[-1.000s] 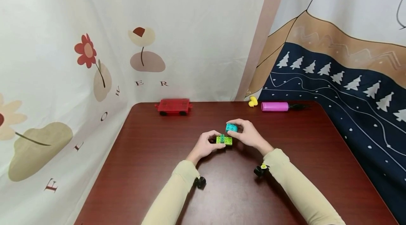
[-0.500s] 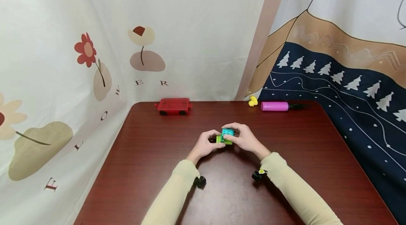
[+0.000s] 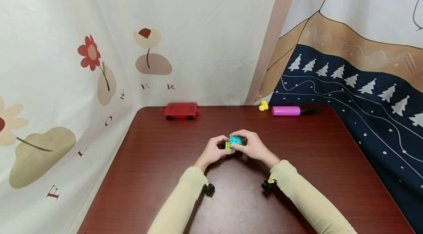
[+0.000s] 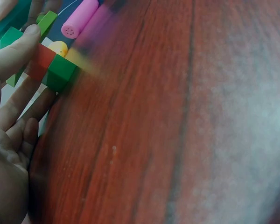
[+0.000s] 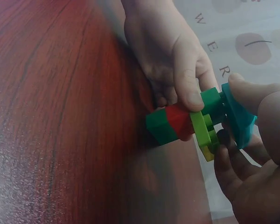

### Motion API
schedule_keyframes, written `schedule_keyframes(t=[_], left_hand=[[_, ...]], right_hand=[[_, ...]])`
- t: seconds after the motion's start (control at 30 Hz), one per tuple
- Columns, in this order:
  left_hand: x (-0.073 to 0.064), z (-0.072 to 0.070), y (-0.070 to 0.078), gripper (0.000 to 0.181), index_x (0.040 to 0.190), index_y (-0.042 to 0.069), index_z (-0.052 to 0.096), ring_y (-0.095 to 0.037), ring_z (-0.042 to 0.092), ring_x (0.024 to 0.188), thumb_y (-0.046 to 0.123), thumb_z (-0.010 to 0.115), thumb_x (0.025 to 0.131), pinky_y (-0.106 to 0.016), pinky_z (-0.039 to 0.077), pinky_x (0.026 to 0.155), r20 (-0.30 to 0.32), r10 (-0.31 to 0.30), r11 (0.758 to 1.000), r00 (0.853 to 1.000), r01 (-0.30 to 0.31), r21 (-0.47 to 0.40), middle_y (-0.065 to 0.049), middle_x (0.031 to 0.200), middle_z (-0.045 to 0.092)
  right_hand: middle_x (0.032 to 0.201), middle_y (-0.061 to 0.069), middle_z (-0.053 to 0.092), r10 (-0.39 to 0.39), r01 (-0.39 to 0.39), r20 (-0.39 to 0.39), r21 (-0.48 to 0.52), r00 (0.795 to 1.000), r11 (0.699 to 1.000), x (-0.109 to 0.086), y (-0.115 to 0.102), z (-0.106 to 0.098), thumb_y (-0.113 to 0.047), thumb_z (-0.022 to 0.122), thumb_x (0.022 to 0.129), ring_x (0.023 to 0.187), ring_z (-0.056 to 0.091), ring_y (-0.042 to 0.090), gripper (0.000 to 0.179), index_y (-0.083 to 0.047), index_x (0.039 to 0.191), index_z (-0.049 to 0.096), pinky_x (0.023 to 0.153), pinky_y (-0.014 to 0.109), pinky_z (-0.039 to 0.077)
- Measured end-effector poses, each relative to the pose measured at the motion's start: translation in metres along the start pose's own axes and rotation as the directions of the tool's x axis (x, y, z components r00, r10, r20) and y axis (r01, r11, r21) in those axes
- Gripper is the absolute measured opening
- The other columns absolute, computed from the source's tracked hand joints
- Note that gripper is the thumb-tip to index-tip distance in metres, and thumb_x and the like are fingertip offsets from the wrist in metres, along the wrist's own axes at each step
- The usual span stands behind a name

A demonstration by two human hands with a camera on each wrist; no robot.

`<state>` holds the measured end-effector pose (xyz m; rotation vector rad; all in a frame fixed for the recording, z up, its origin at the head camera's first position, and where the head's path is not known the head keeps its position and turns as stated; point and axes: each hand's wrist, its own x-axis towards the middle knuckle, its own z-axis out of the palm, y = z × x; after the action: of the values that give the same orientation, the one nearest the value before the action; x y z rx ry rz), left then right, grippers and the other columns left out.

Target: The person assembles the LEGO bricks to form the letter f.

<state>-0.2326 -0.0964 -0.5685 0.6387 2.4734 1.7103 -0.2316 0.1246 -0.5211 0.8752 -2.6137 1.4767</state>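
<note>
My left hand (image 3: pixel 211 152) grips a stack of toy building bricks. From the table end upward, the right wrist view shows a dark green brick (image 5: pixel 159 127), a red brick (image 5: pixel 178 117), a lime green plate (image 5: pixel 200 133) and a green brick (image 5: pixel 212 101). Thumb and fingers of my right hand (image 3: pixel 253 146) pinch a teal brick (image 3: pixel 236 139). It sits against the studs of the green brick, slightly tilted in the right wrist view. From the head camera, the teal brick covers most of the stack, with just the lime plate's left end showing.
Along the far table edge stand a red toy wagon (image 3: pixel 181 111) at left, a yellow rubber duck (image 3: pixel 263 106), and a pink cylinder (image 3: pixel 286 111) with a black end. Printed curtains (image 3: pixel 211 36) hang behind the dark red tabletop (image 3: pixel 158 146).
My right hand has carried the teal brick left and down, from behind the stack's right side to on top of the green brick. My left hand has held still with the stack.
</note>
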Motion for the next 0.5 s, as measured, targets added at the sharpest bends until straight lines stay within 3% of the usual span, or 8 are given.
schedule_keyframes(t=[0.27,0.5], left_hand=[[-0.0006,-0.0002,0.0024,0.027,0.111,0.021,0.076,-0.014,0.064,0.089,0.023,0.089,0.087,-0.03,0.053,0.079,0.006,-0.018,1.0,1.0,0.018,-0.007,0.004,0.102,0.074],[-0.001,0.0,0.0027,0.027,0.109,0.023,0.076,-0.015,0.064,0.088,0.023,0.09,0.086,-0.032,0.053,0.079,0.003,-0.02,1.0,1.0,0.02,-0.006,0.005,0.101,0.074]], right_hand=[[0.113,0.002,0.073,-0.036,0.035,-0.036,-0.042,0.999,0.999,-0.0007,-0.0012,0.0034,-0.02,0.083,0.092,0.09,0.065,0.014,0.034,-0.007,0.122,0.075,0.08,0.031,0.058],[0.11,0.0,0.073,-0.022,0.017,-0.058,-0.074,0.998,0.997,-0.0029,-0.0019,0.0074,-0.024,0.079,0.097,0.09,0.065,0.014,0.032,-0.007,0.123,0.075,0.079,0.03,0.057]])
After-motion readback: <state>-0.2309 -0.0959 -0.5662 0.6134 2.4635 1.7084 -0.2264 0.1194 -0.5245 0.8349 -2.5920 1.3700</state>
